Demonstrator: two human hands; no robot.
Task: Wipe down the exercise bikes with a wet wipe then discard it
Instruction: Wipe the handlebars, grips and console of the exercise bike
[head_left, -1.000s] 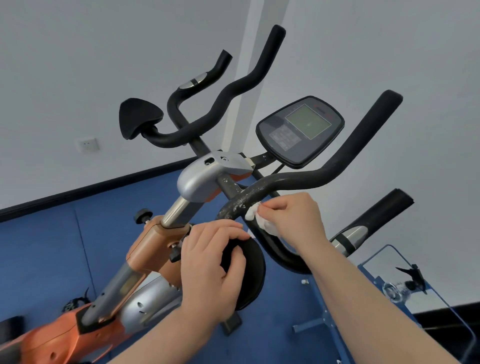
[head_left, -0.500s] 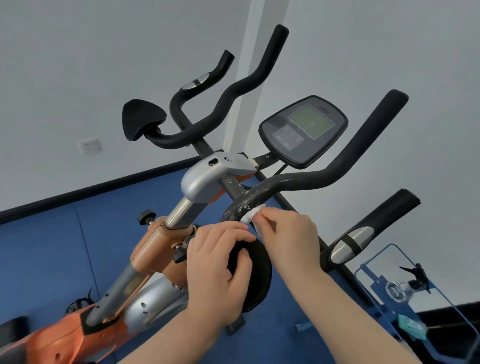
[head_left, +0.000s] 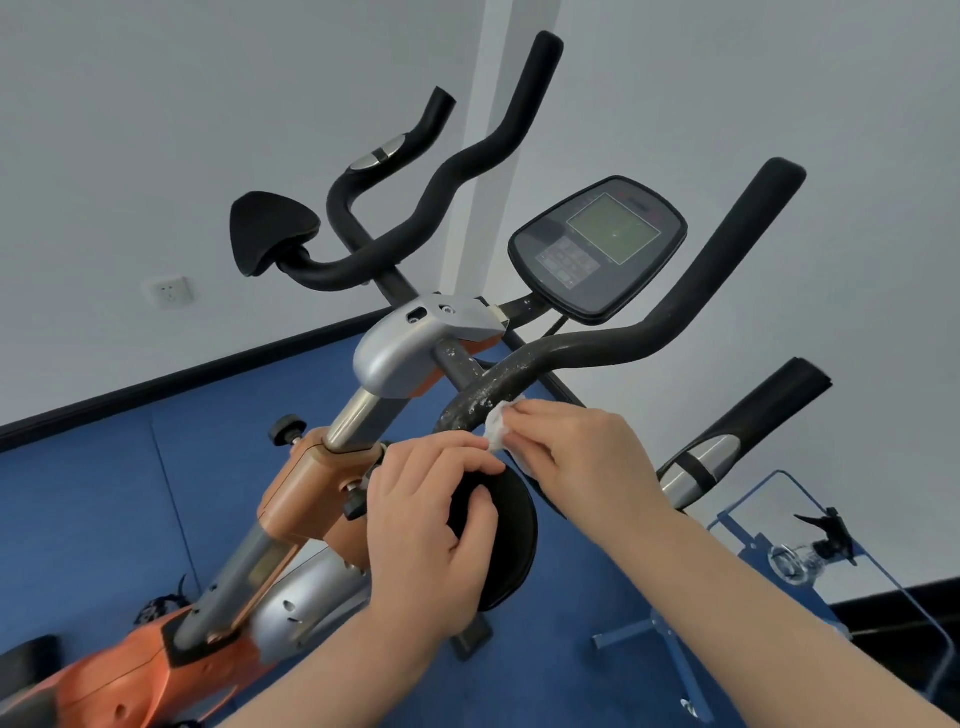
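Wipe (head_left: 497, 428) pinched by right hand (head_left: 582, 457) against handlebar (head_left: 524, 369) | left hand (head_left: 431, 525) fingers grip pad (head_left: 511, 540)

— How many bikes are counted?
— One exercise bike (head_left: 311, 483) is seen whole in the middle of the frame; part of a blue frame (head_left: 769, 525) is seen at the lower right.
— And on the bike?
— One console (head_left: 597, 249), two elbow pads (head_left: 272, 231), and four black bar ends are counted.
— Hands and wipes?
— Two hands are counted, the left hand (head_left: 431, 530) and the right hand (head_left: 582, 457), with one wet wipe (head_left: 496, 423).
— On the wall?
— One socket (head_left: 169, 291), at the left.
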